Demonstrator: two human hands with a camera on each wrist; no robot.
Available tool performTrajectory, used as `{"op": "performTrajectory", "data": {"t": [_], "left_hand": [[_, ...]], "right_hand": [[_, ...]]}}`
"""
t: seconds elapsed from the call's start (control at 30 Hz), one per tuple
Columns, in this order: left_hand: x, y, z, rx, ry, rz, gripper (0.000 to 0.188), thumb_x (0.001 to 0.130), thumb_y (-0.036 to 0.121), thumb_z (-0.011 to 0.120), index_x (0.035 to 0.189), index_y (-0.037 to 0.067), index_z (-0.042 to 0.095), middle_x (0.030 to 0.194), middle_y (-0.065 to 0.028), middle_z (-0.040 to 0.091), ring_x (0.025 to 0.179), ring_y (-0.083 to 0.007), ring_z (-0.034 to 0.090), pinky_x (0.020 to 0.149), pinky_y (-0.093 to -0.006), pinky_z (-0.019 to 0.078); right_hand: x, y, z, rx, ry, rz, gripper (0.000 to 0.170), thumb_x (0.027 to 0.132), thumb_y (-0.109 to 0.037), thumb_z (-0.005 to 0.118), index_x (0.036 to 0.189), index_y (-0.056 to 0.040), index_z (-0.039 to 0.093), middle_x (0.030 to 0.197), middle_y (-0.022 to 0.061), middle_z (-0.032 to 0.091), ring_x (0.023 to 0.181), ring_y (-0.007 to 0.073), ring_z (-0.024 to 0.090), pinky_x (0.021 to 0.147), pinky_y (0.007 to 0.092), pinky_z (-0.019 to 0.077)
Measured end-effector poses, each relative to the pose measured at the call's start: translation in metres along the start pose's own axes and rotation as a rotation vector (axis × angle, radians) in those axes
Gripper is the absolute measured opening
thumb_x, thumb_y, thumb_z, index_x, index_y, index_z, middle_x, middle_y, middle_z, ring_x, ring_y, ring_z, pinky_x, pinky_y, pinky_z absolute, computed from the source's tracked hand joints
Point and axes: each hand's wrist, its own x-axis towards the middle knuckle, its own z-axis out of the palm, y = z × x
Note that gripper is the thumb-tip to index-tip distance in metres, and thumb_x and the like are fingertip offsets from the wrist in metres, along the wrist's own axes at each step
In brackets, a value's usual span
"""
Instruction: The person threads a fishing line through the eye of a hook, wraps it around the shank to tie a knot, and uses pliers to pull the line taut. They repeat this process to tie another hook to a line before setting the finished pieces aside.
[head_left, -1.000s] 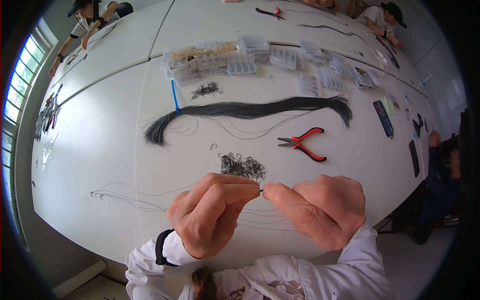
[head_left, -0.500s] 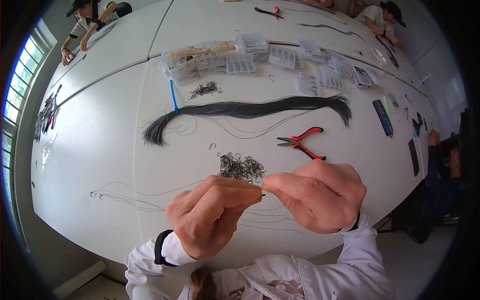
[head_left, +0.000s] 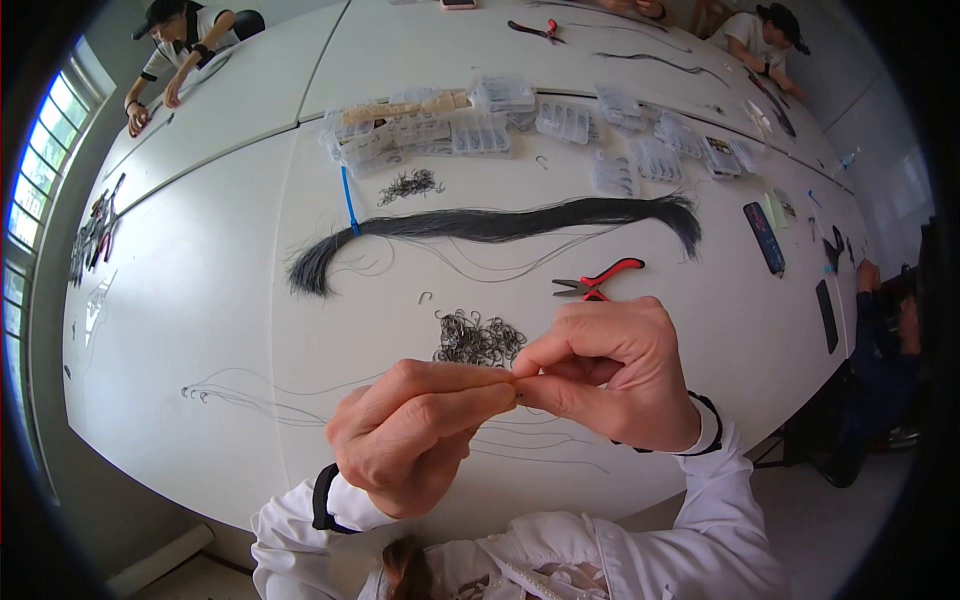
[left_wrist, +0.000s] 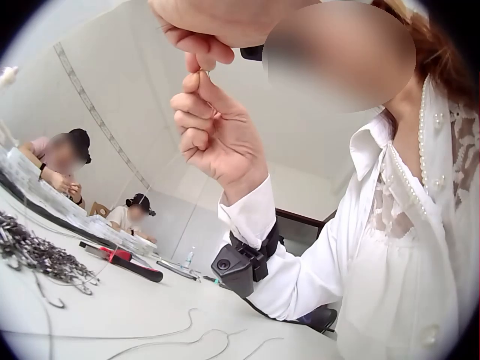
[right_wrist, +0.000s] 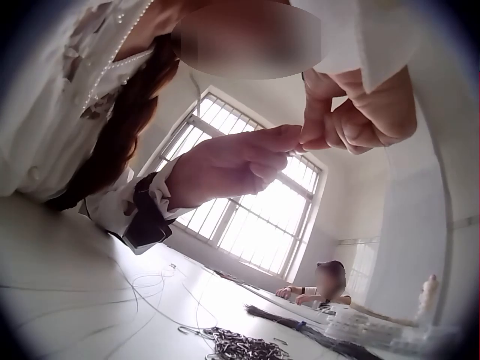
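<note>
One tiny dark piece [head_left: 519, 396], perhaps a hook, sits mostly hidden, pinched by left fingers [head_left: 462, 378] and right fingers [head_left: 570, 395].

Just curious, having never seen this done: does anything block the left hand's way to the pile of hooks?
Nothing visible does. The left hand is raised above the table, with no object visible between it and the pile of hooks. It is busy, though, pinching a tiny dark thing together with the right hand.
</note>
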Motion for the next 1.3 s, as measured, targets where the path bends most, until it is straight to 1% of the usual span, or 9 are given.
{"op": "performTrajectory", "data": {"t": [0.13, 0.37, 0.47, 0.53, 0.57, 0.63, 0.7, 0.9, 1.3], "left_hand": [[0.003, 0.001, 0.0, -0.046, -0.016, -0.039, 0.027, 0.066, -0.014, 0.061, 0.088, 0.001, 0.065, 0.087, -0.0088, 0.065, 0.057, -0.0122, 0.059, 0.044, -0.0229, 0.047], [0.002, 0.001, 0.008, -0.35, 0.025, -0.292, 0.012, 0.081, -0.013, 0.056, 0.087, -0.001, 0.057, 0.09, -0.0109, 0.06, 0.049, -0.0052, 0.051, 0.038, -0.0186, 0.0399], [0.002, 0.003, 0.01, -0.422, 0.081, -0.326, 0.012, 0.081, -0.012, 0.057, 0.086, -0.001, 0.055, 0.089, -0.0105, 0.059, 0.048, -0.0046, 0.05, 0.037, -0.0179, 0.0381], [0.002, 0.002, 0.008, -0.384, 0.085, -0.342, 0.012, 0.081, -0.012, 0.057, 0.086, -0.001, 0.055, 0.089, -0.0103, 0.059, 0.048, -0.0046, 0.049, 0.037, -0.0181, 0.0378], [0.003, 0.002, 0.007, -0.347, 0.087, -0.359, 0.012, 0.081, -0.011, 0.057, 0.086, -0.001, 0.054, 0.088, -0.01, 0.059, 0.048, -0.0045, 0.049, 0.036, -0.0183, 0.0374], [0.004, -0.001, 0.007, -0.301, 0.095, -0.352, 0.011, 0.081, -0.011, 0.058, 0.086, -0.001, 0.055, 0.087, -0.0097, 0.059, 0.049, -0.0047, 0.049, 0.037, -0.0183, 0.0375], [0.003, -0.004, 0.01, -0.257, 0.098, -0.348, 0.011, 0.08, -0.01, 0.059, 0.086, -0.001, 0.055, 0.086, -0.0094, 0.06, 0.049, -0.005, 0.049, 0.037, -0.0184, 0.0375], [0.0, -0.007, 0.016, -0.209, 0.109, -0.27, 0.012, 0.078, -0.01, 0.062, 0.085, -0.002, 0.057, 0.082, -0.0088, 0.06, 0.052, -0.0064, 0.051, 0.038, -0.0185, 0.039], [0.011, 0.003, 0.002, -0.565, -0.037, -0.627, 0.001, 0.086, -0.004, 0.057, 0.087, -0.005, 0.057, 0.085, -0.0093, 0.063, 0.049, -0.0067, 0.054, 0.04, -0.0185, 0.043]], "right_hand": [[0.002, 0.01, 0.001, 0.418, -0.104, 0.259, 0.007, 0.078, -0.006, 0.072, 0.081, -0.0007, 0.068, 0.066, -0.0036, 0.06, 0.055, -0.0014, 0.044, 0.047, 0.0162, 0.0315], [0.01, 0.023, 0.0, 0.51, -0.177, 0.369, 0.012, 0.08, -0.011, 0.072, 0.085, -0.0009, 0.069, 0.066, -0.003, 0.06, 0.059, 0.0004, 0.049, 0.052, 0.0174, 0.0374], [0.014, 0.032, -0.005, 0.216, -0.283, 0.324, 0.015, 0.076, -0.012, 0.073, 0.087, -0.0021, 0.069, 0.074, 0.0011, 0.062, 0.067, 0.0062, 0.055, 0.058, 0.0201, 0.042], [0.014, 0.035, -0.006, -0.413, 0.011, -0.148, 0.017, 0.072, -0.011, 0.074, 0.087, -0.0043, 0.069, 0.085, 0.0045, 0.062, 0.078, 0.0139, 0.057, 0.066, 0.0235, 0.0446], [0.014, 0.032, -0.009, -0.413, 0.007, -0.15, 0.017, 0.072, -0.011, 0.074, 0.087, -0.0043, 0.069, 0.085, 0.0045, 0.062, 0.078, 0.0139, 0.057, 0.066, 0.0235, 0.0446], [0.013, 0.016, -0.019, -0.025, 0.063, -0.108, 0.02, 0.068, -0.01, 0.076, 0.087, -0.0077, 0.07, 0.09, 0.0053, 0.061, 0.086, 0.0187, 0.057, 0.073, 0.0274, 0.0457], [0.007, 0.004, -0.021, -0.043, -0.003, -0.091, 0.023, 0.066, -0.005, 0.074, 0.088, -0.0056, 0.07, 0.092, 0.0058, 0.059, 0.089, 0.0183, 0.053, 0.074, 0.0288, 0.0422], [0.004, 0.014, 0.005, -0.273, 0.175, -0.277, 0.019, 0.062, -0.004, 0.075, 0.079, -0.0089, 0.069, 0.083, 0.0002, 0.061, 0.08, 0.0192, 0.05, 0.075, 0.0305, 0.0374], [0.003, 0.011, 0.007, -0.375, 0.209, -0.263, 0.013, 0.062, -0.004, 0.072, 0.073, -0.0073, 0.065, 0.08, 0.0014, 0.06, 0.079, 0.0227, 0.05, 0.077, 0.0368, 0.0406]]}}
